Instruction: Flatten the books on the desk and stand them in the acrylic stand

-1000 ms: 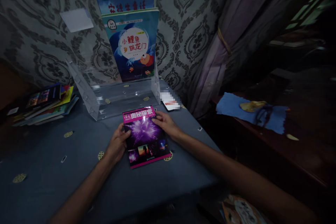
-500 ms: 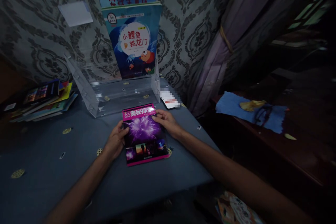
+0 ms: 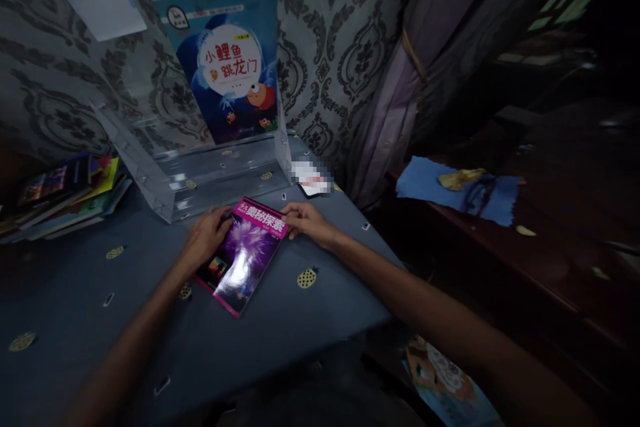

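Gripping the book (image 3: 249,255) by its left edge with left hand (image 3: 204,240), pinching its far right corner with right hand (image 3: 309,223), probably to share its weight

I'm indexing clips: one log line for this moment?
purple book: angled; left hand: holds left edge; right hand: holds top-right corner; clear stand: beyond

I see a purple starburst and magenta bands on my dark paperback (image 3: 249,247), a yellow pineapple print on the blue-grey surface (image 3: 280,337), dark damask on the pale grey wall covering (image 3: 323,70), and mauve on the curtain (image 3: 385,120).
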Action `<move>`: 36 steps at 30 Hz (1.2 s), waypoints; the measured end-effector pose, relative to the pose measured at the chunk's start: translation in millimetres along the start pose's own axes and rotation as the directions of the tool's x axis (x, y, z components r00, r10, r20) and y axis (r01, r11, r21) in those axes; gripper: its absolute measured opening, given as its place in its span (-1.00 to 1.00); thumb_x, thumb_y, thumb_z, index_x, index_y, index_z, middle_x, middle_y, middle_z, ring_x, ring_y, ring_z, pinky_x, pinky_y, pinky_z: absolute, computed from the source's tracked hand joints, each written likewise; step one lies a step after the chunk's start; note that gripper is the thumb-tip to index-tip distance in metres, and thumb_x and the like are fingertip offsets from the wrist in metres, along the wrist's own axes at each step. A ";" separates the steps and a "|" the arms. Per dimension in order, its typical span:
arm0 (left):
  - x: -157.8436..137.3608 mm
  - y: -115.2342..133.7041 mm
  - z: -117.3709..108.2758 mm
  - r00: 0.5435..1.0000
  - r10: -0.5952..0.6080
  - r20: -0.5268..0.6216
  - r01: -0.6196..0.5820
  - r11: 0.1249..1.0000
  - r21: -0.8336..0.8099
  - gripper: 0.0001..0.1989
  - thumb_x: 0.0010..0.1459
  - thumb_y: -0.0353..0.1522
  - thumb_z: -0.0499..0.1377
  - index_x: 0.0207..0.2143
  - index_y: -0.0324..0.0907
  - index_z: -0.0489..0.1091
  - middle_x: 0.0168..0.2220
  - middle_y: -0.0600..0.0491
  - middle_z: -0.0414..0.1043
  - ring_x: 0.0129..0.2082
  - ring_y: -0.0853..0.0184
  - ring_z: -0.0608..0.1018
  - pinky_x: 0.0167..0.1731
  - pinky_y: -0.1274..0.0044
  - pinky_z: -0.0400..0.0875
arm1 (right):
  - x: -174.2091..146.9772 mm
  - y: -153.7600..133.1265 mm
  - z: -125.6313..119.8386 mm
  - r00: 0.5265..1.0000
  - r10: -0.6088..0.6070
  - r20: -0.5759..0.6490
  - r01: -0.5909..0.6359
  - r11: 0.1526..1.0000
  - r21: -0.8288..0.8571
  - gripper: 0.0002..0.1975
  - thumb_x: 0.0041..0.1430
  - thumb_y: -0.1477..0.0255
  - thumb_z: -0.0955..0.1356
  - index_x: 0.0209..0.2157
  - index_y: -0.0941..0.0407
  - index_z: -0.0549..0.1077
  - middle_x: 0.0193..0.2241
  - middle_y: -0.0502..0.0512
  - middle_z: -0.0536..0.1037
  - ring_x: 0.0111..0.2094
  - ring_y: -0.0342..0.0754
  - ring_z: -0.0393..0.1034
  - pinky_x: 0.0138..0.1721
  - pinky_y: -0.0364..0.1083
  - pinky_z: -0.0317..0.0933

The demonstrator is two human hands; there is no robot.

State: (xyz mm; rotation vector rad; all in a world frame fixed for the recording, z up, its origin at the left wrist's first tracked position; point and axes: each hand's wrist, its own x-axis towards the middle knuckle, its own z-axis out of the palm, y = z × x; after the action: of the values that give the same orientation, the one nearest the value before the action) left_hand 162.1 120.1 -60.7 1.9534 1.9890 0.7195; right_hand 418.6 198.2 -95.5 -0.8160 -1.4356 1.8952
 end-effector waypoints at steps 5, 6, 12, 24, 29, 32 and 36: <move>-21.0 44.8 17.5 0.973 0.210 0.093 -0.229 0.918 0.323 -0.65 0.39 -0.27 -0.01 0.09 -0.19 0.40 -0.02 -0.15 0.46 -0.03 0.07 0.50 -0.02 0.23 0.44 | -1.3 0.6 -2.0 1.000 0.019 0.006 -0.019 1.000 -0.003 -0.81 0.07 0.51 0.45 -0.26 0.14 0.41 -0.61 -0.12 0.50 -0.61 -0.19 0.46 -0.55 -0.23 0.39; -25.8 52.3 22.1 0.962 0.247 0.114 -0.271 0.906 0.325 -0.64 0.40 -0.26 -0.02 0.10 -0.18 0.39 0.02 -0.15 0.46 0.00 0.07 0.50 0.01 0.22 0.44 | -1.3 0.8 -2.8 1.000 0.017 0.010 -0.017 1.000 -0.007 -0.78 0.07 0.53 0.44 -0.22 0.13 0.40 -0.62 -0.15 0.49 -0.62 -0.19 0.45 -0.55 -0.23 0.40; -28.8 41.0 33.4 0.921 0.346 0.179 -0.385 0.881 0.274 -0.61 0.43 -0.29 -0.04 0.23 -0.07 0.32 0.26 -0.09 0.35 0.25 0.10 0.39 0.21 0.14 0.30 | 5.3 -0.8 -10.8 0.997 -0.053 -0.062 0.042 0.984 -0.170 -0.80 0.15 0.58 0.37 -0.16 0.14 0.42 -0.61 -0.16 0.45 -0.65 -0.23 0.38 -0.55 -0.24 0.35; -9.8 -0.2 37.7 0.906 0.398 0.145 -0.416 0.902 0.118 -0.53 0.44 -0.22 -0.09 0.26 -0.17 0.33 0.35 -0.14 0.25 0.37 0.18 0.27 0.34 0.21 0.16 | -31.0 -6.8 10.4 0.790 -0.498 0.357 0.422 0.020 -0.906 -0.79 0.35 0.32 0.35 -0.13 0.14 0.55 -0.11 0.23 0.58 -0.04 0.16 0.40 0.00 0.14 0.33; -10.1 -3.1 38.1 0.892 0.426 0.153 -0.442 0.891 0.098 -0.54 0.45 -0.23 -0.09 0.26 -0.17 0.32 0.34 -0.13 0.26 0.37 0.19 0.27 0.34 0.21 0.14 | -51.5 0.0 35.9 0.507 -0.295 0.810 0.849 0.009 -0.528 -0.62 0.35 0.16 0.34 -0.01 0.16 0.52 -0.05 0.20 0.60 0.02 0.09 0.40 0.06 0.08 0.34; -10.5 -3.0 37.9 0.890 0.428 0.158 -0.447 0.888 0.108 -0.54 0.45 -0.24 -0.09 0.26 -0.18 0.32 0.34 -0.15 0.26 0.38 0.16 0.25 0.34 0.21 0.15 | -54.9 -4.0 47.1 0.485 -0.197 0.852 0.857 -0.087 -0.508 -0.60 0.35 0.21 0.36 0.04 0.20 0.50 -0.04 0.23 0.60 0.02 0.12 0.40 0.05 0.08 0.36; -11.5 -1.6 38.2 0.893 0.422 0.156 -0.441 0.890 0.115 -0.54 0.45 -0.25 -0.08 0.27 -0.22 0.32 0.33 -0.21 0.26 0.36 0.14 0.28 0.33 0.22 0.15 | -49.7 -12.4 55.7 0.475 -0.066 0.877 0.858 -0.188 -0.479 -0.67 0.35 0.30 0.38 0.03 0.21 0.50 -0.11 0.23 0.63 -0.06 0.11 0.44 -0.06 0.04 0.40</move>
State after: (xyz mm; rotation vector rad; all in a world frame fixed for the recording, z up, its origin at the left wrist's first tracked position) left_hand 180.9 115.1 -95.5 2.5052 1.5833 0.5320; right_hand 407.3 129.4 -65.9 0.2006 -2.9294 0.0430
